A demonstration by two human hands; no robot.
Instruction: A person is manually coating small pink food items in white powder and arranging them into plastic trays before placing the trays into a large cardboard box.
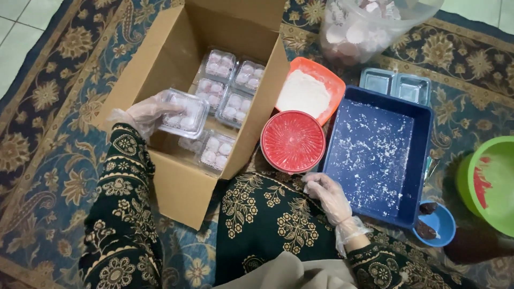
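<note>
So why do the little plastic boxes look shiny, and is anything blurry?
In the head view, soft room light glints off the clear packs in the cardboard box and off the clear pack held in the left hand; the picture is mostly sharp, with the big clear tub cut off at the top edge; the right hand casts hardly any shadow.

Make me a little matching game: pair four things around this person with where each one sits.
Things:
1. clear pack of pink sweets
2. red round lid
3. blue tray
4. green bowl

Places:
a. at the far right edge
b. dusted with white powder, right of the red lid
c. held in the left hand over the cardboard box
d. between the box and the blue tray

Pairs: 1-c, 2-d, 3-b, 4-a
</note>
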